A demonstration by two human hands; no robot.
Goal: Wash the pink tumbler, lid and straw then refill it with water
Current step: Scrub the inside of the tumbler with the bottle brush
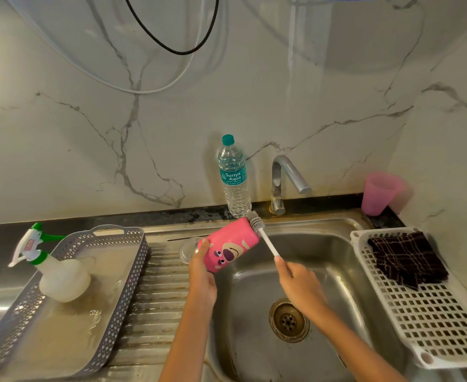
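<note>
Pink tumbler, one unit, is gripped at its base by the left hand, fingers wrapped around it, above the sink at its left edge. It lies tilted, mouth toward the faucet, and shows a cartoon bear face. Right hand pinches one white bottle brush; bristles sit at the mouth. One water bottle stands on the rear ledge, one pink cup at the right rear corner.

The water bottle carries a teal label reading "Suriya Aqua".
</note>
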